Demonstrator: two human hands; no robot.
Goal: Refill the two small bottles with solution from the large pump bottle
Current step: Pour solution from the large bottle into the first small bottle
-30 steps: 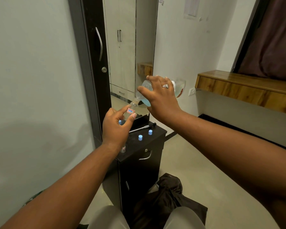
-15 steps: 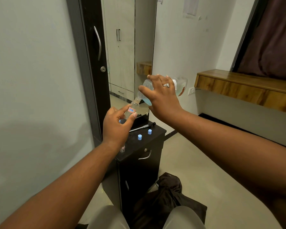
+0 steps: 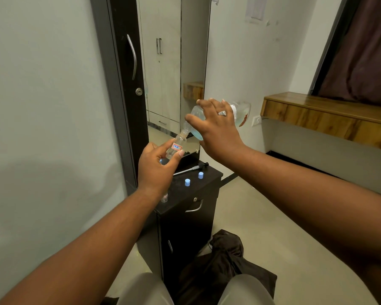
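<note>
The left hand [image 3: 156, 170] pinches a small clear bottle [image 3: 176, 146] between thumb and fingertips, held tilted above the black cabinet [image 3: 191, 216]. The right hand [image 3: 216, 130] grips the large bottle [image 3: 240, 113], tipped nearly on its side, its neck meeting the small bottle's open mouth; blue liquid sits low in the large bottle near the neck. On the cabinet top lie two blue caps [image 3: 187, 182], the removed pump [image 3: 190, 170], and a second small bottle [image 3: 164, 198], partly hidden behind the left wrist.
</note>
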